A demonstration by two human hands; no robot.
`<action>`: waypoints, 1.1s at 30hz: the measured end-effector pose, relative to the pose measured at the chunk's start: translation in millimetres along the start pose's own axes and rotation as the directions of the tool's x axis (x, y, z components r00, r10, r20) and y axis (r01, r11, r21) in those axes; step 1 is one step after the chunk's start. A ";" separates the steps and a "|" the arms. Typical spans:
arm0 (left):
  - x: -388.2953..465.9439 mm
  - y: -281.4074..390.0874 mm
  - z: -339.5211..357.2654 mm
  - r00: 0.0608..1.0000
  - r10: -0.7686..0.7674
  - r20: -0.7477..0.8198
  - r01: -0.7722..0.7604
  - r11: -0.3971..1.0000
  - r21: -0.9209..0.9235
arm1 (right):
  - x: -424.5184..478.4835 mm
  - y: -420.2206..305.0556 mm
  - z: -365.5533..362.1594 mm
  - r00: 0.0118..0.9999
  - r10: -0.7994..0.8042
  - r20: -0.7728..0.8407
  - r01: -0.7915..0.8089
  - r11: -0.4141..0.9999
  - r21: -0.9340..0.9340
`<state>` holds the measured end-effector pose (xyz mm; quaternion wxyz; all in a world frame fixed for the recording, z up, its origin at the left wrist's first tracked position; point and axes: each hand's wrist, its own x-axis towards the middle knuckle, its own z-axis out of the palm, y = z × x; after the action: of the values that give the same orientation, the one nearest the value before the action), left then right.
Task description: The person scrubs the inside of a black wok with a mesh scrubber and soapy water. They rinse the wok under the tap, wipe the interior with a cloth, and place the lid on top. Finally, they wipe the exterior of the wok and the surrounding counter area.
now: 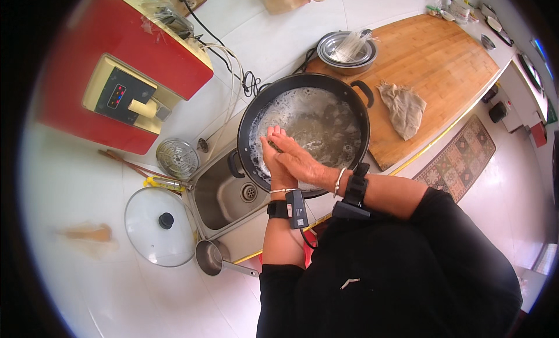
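My left hand [271, 161] is palm up with its fingers stretched out, above the near left part of a large black wok [243, 132]. Across it lies my right hand [301, 159], palm down, so the two palms press together. A small dark greenish-brown thing [275, 146] shows between them, mostly hidden; I cannot tell what it is. Cloudy greyish water [323, 124] with white foam fills the wok's bottom. The wok has two loop handles and rests partly over a steel sink [222, 185]. Each wrist wears a bracelet and a strapped black device.
Left of the wok are a perforated steamer plate [177, 158], a glass lid [153, 233] and a small saucepan [210, 257]. A red appliance [174, 50] stands behind. To the right, a wooden board [436, 54] bears nested metal bowls [347, 65] and a crumpled cloth [404, 111].
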<state>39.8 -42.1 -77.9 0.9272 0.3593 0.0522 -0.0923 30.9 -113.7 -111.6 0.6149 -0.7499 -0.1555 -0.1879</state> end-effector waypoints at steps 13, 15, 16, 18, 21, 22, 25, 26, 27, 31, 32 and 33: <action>-0.3 4.7 -4.1 0.992 0.091 0.087 -0.102 0.986 0.134 | -10.9 -7.2 20.0 0.981 -0.188 -0.045 0.175 0.963 -0.207; -2.6 -3.6 -25.8 0.957 0.219 0.188 -0.258 0.941 0.219 | 2.0 -12.7 19.0 0.999 -0.016 -0.048 0.011 0.996 -0.092; -15.6 -4.5 -7.0 0.989 0.009 0.148 -0.042 0.974 0.224 | 12.8 -14.9 2.9 0.995 0.084 -0.060 -0.087 0.995 -0.051; -32.0 -9.8 22.2 0.996 -0.061 0.063 0.055 0.993 0.103 | 31.9 -27.4 -23.2 0.963 0.265 -0.053 -0.264 0.964 0.036; -31.7 -5.9 34.6 0.992 -0.124 0.022 0.124 0.992 0.019 | 28.9 -28.5 -31.1 0.966 0.258 -0.029 -0.259 0.965 -0.028; -28.0 1.4 29.2 0.992 -0.129 0.013 0.129 0.992 -0.013 | 21.5 -35.1 -23.6 0.979 0.204 0.002 -0.203 0.977 -0.067; -12.0 14.6 10.1 0.994 0.027 0.103 -0.035 0.997 0.076 | -8.8 -29.1 11.2 0.982 -0.172 -0.083 0.177 0.983 0.058; -10.1 16.8 6.4 0.994 0.034 0.102 -0.043 0.996 0.080 | -12.1 -26.3 16.0 0.985 -0.162 -0.057 0.168 0.980 0.107; -10.2 20.8 1.7 0.994 0.054 0.096 -0.062 0.994 0.085 | -12.6 -27.8 21.2 0.987 -0.161 -0.024 0.163 0.973 0.164; -37.4 -4.9 33.1 0.995 -0.089 0.035 0.090 0.996 -0.003 | 30.0 -37.4 -20.8 0.969 0.242 -0.057 -0.239 0.969 0.055; -34.6 -6.8 29.6 0.996 -0.069 0.062 0.069 0.998 -0.004 | 35.7 -40.6 -28.4 0.963 0.261 -0.067 -0.258 0.965 0.054; -33.7 -3.6 34.2 0.996 -0.083 0.043 0.083 0.996 -0.009 | 38.4 -40.9 -32.3 0.958 0.276 -0.077 -0.272 0.961 0.056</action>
<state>7.1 -63.3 -49.6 0.9253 0.3499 0.0479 -0.1382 42.8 -137.3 -52.5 0.6577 -0.7417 -0.0282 -0.1289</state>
